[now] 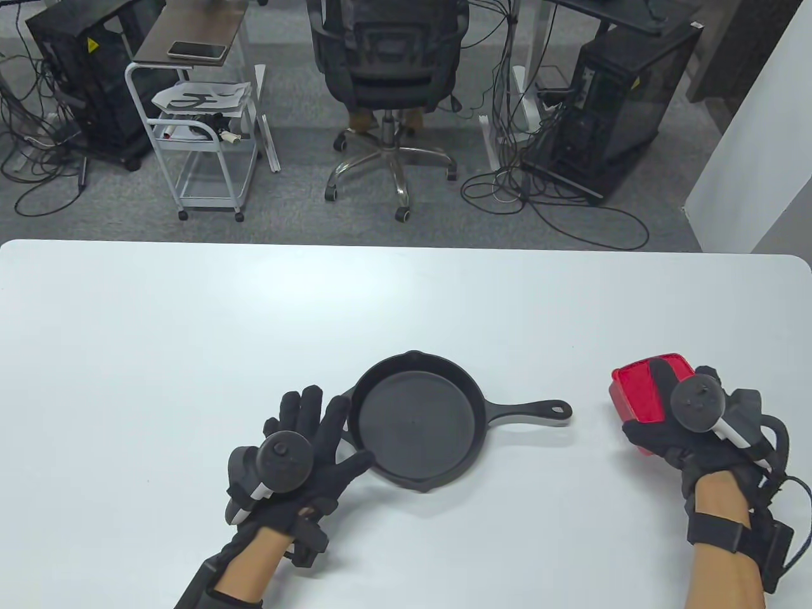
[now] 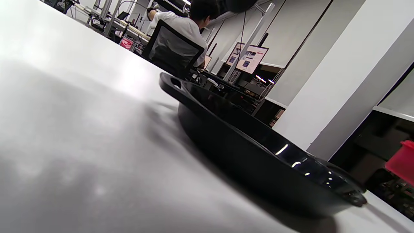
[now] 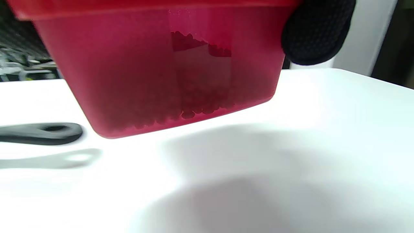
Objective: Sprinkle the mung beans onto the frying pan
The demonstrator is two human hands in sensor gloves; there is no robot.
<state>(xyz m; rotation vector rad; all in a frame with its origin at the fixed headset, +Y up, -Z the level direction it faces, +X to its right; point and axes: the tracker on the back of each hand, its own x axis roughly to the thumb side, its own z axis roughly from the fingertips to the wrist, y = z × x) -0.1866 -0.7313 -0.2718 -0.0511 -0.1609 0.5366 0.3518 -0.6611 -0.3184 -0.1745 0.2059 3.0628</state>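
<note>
A black cast-iron frying pan [image 1: 412, 422] sits on the white table [image 1: 190, 317], its handle [image 1: 530, 411] pointing right; its inside looks bare. It also shows in the left wrist view [image 2: 252, 152]. My left hand [image 1: 311, 438] lies spread at the pan's left rim, fingers touching it. My right hand [image 1: 666, 419] grips a red translucent box [image 1: 641, 393] and holds it lifted and tilted above the table, right of the handle. In the right wrist view the box [image 3: 168, 68] has small beans [image 3: 194, 106] heaped at its bottom, and a fingertip [image 3: 317, 32] presses its side.
The table's far edge runs across the middle of the table view. Beyond it stand an office chair [image 1: 387, 70], a white cart [image 1: 196, 114] and computer towers on the floor. The pan handle's end shows in the right wrist view [image 3: 42, 133].
</note>
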